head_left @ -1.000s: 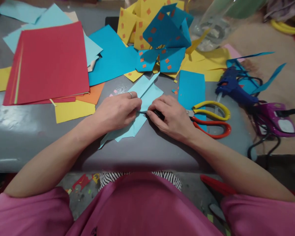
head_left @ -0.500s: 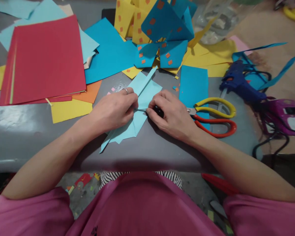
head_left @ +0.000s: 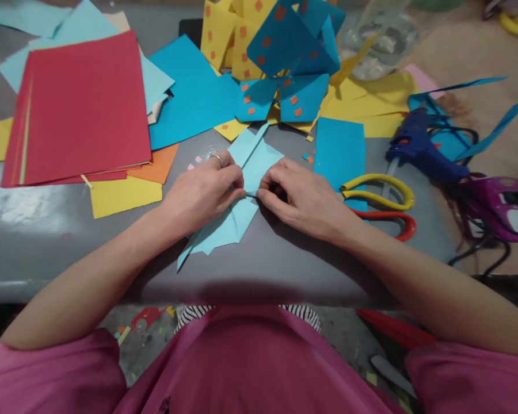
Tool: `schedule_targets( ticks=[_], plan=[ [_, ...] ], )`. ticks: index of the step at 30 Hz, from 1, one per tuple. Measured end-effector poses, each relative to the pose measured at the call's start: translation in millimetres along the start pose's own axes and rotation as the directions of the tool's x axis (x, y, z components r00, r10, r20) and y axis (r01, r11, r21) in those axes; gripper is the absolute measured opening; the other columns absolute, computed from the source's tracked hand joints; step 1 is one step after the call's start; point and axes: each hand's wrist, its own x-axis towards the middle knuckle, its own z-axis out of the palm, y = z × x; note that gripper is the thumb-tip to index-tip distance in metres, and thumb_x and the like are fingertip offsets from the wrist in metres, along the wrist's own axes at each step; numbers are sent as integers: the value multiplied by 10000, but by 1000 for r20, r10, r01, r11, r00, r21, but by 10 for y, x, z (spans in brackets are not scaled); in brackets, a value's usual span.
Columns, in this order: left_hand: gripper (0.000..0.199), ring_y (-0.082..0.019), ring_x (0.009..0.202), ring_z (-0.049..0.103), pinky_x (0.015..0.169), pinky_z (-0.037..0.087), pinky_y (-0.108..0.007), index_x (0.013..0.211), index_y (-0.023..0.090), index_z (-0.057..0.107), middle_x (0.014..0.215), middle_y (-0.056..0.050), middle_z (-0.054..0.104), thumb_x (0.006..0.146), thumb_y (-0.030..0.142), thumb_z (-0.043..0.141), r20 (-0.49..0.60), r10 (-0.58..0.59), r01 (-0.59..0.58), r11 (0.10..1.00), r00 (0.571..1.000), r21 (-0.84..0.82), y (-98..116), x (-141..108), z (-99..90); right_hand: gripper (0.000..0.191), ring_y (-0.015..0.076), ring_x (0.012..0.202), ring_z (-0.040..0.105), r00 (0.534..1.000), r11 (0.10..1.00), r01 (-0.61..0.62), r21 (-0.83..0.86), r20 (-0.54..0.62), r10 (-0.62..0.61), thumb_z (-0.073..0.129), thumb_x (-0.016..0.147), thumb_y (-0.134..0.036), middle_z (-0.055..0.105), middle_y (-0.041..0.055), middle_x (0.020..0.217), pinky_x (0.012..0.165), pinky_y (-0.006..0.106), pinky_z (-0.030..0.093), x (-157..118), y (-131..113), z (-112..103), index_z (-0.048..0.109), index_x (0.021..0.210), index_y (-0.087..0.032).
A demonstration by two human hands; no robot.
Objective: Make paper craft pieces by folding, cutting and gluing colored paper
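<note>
A light blue folded paper (head_left: 228,227) lies on the grey table in front of me, creased, with a long narrow flap running up to its far end. My left hand (head_left: 211,187), a ring on one finger, pinches a fold at the paper's middle. Facing it, my right hand (head_left: 300,195) pinches the same fold from the right, its thumb and forefinger close to the left fingertips. Scissors (head_left: 382,200) with one yellow and one red handle lie beside my right wrist, which hides their blades. Beyond the hands stand blue paper shapes (head_left: 302,98) with orange squares.
A stack of red paper (head_left: 84,109) covers the left side, over light blue sheets (head_left: 75,23). A blue sheet (head_left: 341,146) lies to the right. Farther right are a blue glue gun (head_left: 423,144) with a black cable and a purple device (head_left: 501,204). Yellow paper shapes (head_left: 228,34) stand behind.
Both hands keep pinching the fold, and the left fingertips have slid slightly right towards the right hand. My right forearm now covers more of the scissors.
</note>
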Motion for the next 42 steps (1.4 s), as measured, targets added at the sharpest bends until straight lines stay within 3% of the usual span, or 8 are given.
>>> schedule_targets(
  ticks=[5,12,22,30,35,42],
  plan=[
    [181,-217,941,613,752,490,-326,947,176,674,1136,-98,607,955,327,574,-28,-41,39,998,999,-48,-5,-3,19,137,179,745,558,999,1000,7,6,51,-8,537,925,-278,625,41,860,698,333,374,16,35,-43,605,827,-209],
    [185,-226,969,613,796,502,-347,906,185,673,1094,-86,618,931,345,583,-15,-42,41,995,999,-87,-5,11,-1,184,169,725,558,1000,997,-19,79,0,19,530,943,-294,638,48,868,677,336,385,10,51,-23,625,814,-203],
    [200,-211,896,614,749,490,-336,895,183,658,1109,-90,617,923,356,560,35,-96,98,993,995,-71,34,28,-33,119,171,751,558,999,999,-39,26,-9,40,570,892,-249,615,50,902,658,322,383,7,9,12,577,783,-205],
    [201,-239,962,630,773,490,-344,1088,222,624,1159,-86,606,916,316,582,42,-118,121,988,992,-99,43,38,-33,53,173,746,545,999,998,18,54,-49,-15,576,895,-247,625,48,979,714,344,404,-6,32,21,625,897,-227],
    [196,-222,953,628,808,490,-345,1082,224,633,1157,-74,613,918,302,557,41,-94,98,987,995,-126,-4,48,-43,135,200,853,586,996,996,83,26,-30,-82,559,916,-226,631,61,1071,742,354,415,-30,39,20,688,954,-247],
    [235,-175,879,622,787,489,-299,1067,217,673,1107,-62,654,907,295,519,146,23,14,968,989,-249,-186,62,-191,173,210,857,588,996,998,63,15,-62,-62,551,933,-248,647,66,1073,741,363,417,-66,66,55,714,988,-255]
  ],
)
